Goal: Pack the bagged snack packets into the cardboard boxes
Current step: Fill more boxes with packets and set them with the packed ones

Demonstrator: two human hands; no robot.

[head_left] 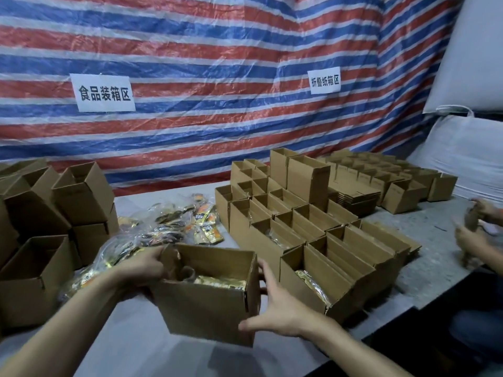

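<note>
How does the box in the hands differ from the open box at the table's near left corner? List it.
The held box carries gold snack packets; the left box shows none in the part of its inside that is visible. The held box is gripped by the left hand, with the right hand against its right end; the left box stands untouched. Both are brown cardboard with open tops.

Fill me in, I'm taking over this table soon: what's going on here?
A person holds an open cardboard box at the table with both hands: the left hand grips its left end, the right hand presses flat against its right side. Gold snack packets already lie inside. More bagged packets are piled behind it, and rows of open boxes stand to the right, some filled.
</note>
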